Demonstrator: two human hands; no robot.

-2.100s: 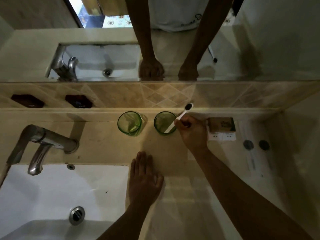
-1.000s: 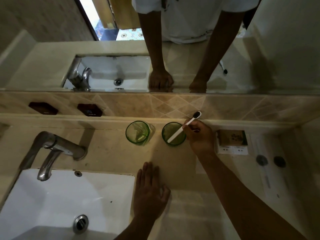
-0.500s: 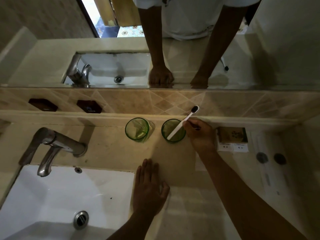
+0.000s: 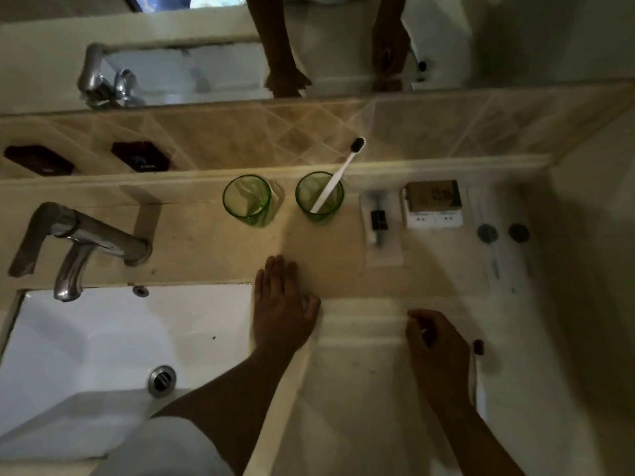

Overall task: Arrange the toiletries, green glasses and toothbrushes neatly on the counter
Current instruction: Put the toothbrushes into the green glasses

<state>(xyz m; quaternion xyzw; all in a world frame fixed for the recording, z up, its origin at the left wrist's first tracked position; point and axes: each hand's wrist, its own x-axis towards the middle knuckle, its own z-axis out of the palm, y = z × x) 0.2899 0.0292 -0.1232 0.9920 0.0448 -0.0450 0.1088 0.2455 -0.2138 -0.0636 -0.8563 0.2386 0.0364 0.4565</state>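
Released since earlier, the white toothbrush (image 4: 335, 180) now leans in the right-hand green glass (image 4: 319, 196), well apart from the right hand (image 4: 438, 352), whose curled fingers hold a second toothbrush (image 4: 478, 348) at the counter (image 4: 213, 242) edge. Left hand (image 4: 281, 310) lies flat, fingers together.

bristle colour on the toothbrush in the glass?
Black bristles on a white toothbrush; head view, the only one.

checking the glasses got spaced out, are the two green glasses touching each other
Apart. The head view shows a strip of bare counter between the left green glass and the right green glass.
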